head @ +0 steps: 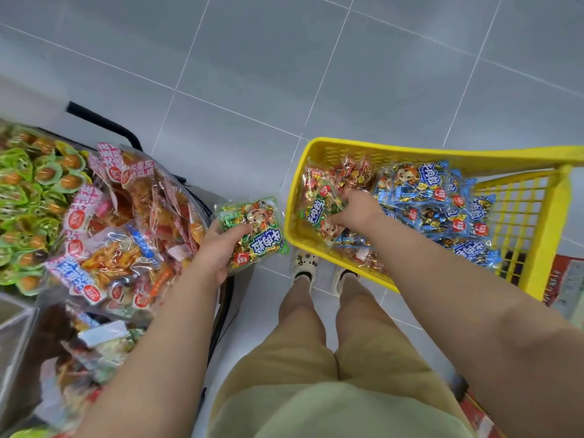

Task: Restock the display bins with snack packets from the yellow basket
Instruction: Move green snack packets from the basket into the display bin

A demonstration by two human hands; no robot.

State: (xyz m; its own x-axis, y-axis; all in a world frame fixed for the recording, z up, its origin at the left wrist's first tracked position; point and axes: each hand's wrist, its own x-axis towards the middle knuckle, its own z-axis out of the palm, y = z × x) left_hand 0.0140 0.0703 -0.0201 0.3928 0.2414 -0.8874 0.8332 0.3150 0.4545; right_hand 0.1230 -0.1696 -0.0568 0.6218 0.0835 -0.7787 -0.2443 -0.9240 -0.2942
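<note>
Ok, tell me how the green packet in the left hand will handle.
The green packet probably flexes: it looks like a thin film bag of small wrapped pieces, which may shift inside. It is likely light, since the left hand holds it up alone. The glossy film could be slippery.

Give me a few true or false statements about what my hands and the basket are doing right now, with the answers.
1. The left hand holds a green snack packet. True.
2. The right hand hangs empty. False: it grips a second green packet inside the yellow basket.
3. Blue packets lie in the basket. True.
4. The left hand's packet is inside the basket. False: it is held outside, to the basket's left.
</note>
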